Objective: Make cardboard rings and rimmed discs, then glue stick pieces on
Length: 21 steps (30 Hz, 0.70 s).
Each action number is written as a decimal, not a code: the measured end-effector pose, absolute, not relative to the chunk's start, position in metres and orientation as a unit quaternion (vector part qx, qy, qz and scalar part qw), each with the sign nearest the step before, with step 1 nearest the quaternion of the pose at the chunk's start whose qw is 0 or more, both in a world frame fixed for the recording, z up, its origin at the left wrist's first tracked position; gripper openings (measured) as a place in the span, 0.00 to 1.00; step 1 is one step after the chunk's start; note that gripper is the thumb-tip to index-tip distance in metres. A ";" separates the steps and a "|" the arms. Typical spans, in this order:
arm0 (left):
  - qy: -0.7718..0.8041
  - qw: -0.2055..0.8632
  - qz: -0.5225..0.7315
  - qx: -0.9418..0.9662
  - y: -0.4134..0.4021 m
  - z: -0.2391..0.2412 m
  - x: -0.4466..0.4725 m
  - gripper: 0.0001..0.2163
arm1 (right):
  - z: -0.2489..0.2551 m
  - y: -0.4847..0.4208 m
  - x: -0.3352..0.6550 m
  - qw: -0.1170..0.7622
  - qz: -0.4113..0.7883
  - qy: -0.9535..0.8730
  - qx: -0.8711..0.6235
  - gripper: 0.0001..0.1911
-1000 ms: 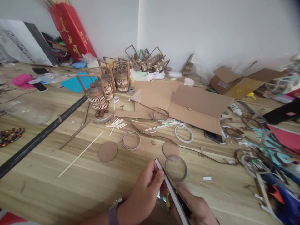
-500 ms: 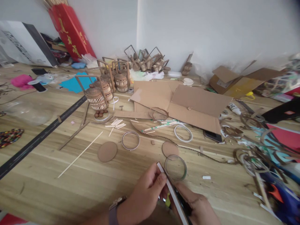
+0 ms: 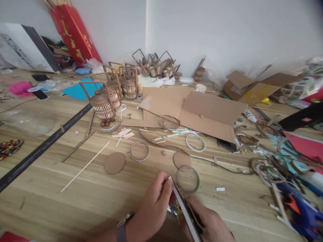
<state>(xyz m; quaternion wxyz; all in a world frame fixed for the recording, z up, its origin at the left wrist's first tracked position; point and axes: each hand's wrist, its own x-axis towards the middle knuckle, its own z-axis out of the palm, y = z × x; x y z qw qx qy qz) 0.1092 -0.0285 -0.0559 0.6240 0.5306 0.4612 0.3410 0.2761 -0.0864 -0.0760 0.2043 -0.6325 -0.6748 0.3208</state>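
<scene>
Barely anything's shifted, the strip [image 3: 182, 206] just tips a touch lower toward the ring [image 3: 188, 179] on the floor [image 3: 75, 201]. Left hand [image 3: 153, 210] pinches its top end, right hand [image 3: 208, 223] grips it lower down, both closed.

A pale wooden plank floor [image 3: 50, 198] carried flattened brown cardboard [image 3: 202, 111]; round cardboard discs [image 3: 114, 163] and thin rings [image 3: 139, 150] lay nearby.
</scene>
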 end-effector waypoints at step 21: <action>0.465 0.615 0.309 0.557 -0.031 -0.056 0.109 0.19 | -0.075 -0.086 0.269 0.225 0.292 -0.683 -0.631 0.05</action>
